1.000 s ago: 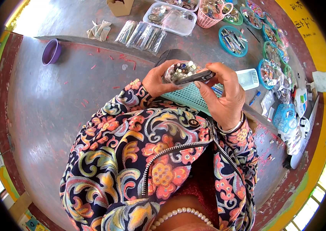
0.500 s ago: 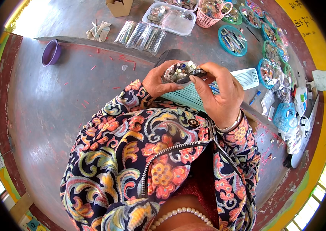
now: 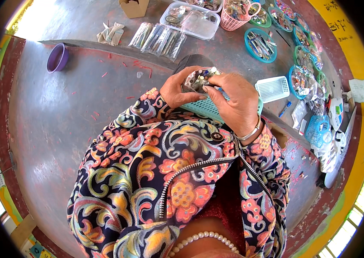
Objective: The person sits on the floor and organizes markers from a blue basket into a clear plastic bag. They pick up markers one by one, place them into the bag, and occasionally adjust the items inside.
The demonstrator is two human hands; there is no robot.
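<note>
My left hand (image 3: 176,89) is wrapped round a clear plastic bag (image 3: 195,86) above my lap. Small white, blue and dark round-ended pieces fill its mouth; they resemble pen ends. Over the bag's right side is my right hand (image 3: 238,102), its thumb and fingers closed together at the pieces. What those fingers hold, if anything, is hidden. Beneath both hands lies a teal perforated basket (image 3: 205,109), partly covered by them. A little blue shows between the right hand and the bag.
A white perforated basket (image 3: 272,89) lies to the right, near a blue pen (image 3: 285,109). Clear packs of pens (image 3: 164,41), a pink basket (image 3: 235,16) and a teal bowl of pens (image 3: 260,45) stand ahead. A purple bowl (image 3: 58,58) is at the far left.
The black piece pinched in my right hand at the bag is no longer visible. That hand has swung left and closed over the bag's mouth, uncovering the white basket. My left hand stays put.
</note>
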